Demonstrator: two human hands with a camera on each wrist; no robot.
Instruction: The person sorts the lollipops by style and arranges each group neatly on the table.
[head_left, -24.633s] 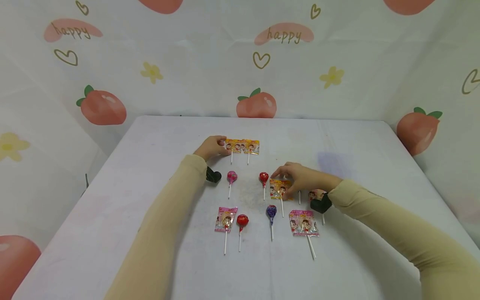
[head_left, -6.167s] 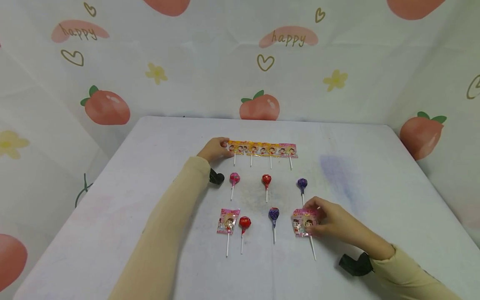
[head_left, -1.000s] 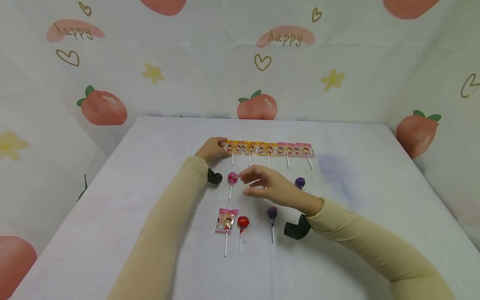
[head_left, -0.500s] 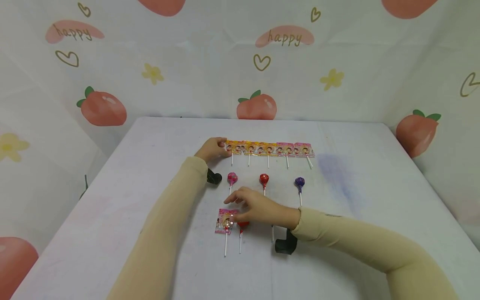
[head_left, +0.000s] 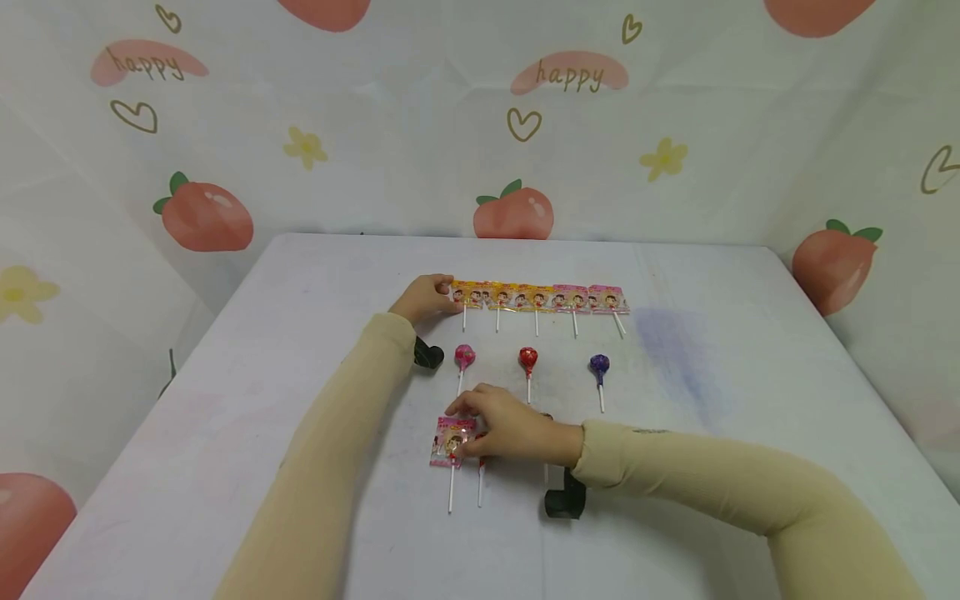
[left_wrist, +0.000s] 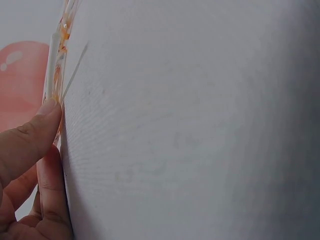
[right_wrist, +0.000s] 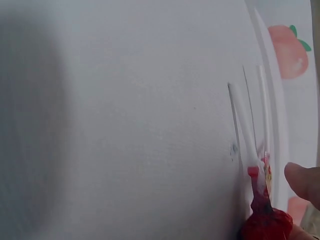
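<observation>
At the back of the table my left hand point(head_left: 426, 298) pinches the left end of a row of flat-wrapped lollipops, thumb and finger on the first yellow-wrapped lollipop point(head_left: 468, 295). The left wrist view shows my thumb point(left_wrist: 47, 120) pressed on its wrapper. My right hand point(head_left: 517, 425) arches over a pink-wrapped lollipop point(head_left: 442, 446) at the front left, fingers by its top edge and thumb over its right side. Beside it lies a red ball lollipop point(right_wrist: 267, 225), its head hidden under that hand in the head view. A further lollipop is mostly covered by the right wrist.
Three ball lollipops lie in a middle line: pink point(head_left: 465, 356), red point(head_left: 528, 358) and purple point(head_left: 599, 367). Pink-wrapped lollipops point(head_left: 607, 300) make up the row's right end. A black wrist mount point(head_left: 566, 498) hangs below the right wrist. A printed cloth point(head_left: 420, 167) stands behind the table.
Two pink-wrapped lollipops have joined the row's right end since earlier. Over the last second my right hand came down and forward to the front-left pink-wrapped lollipop. My left hand stayed put.
</observation>
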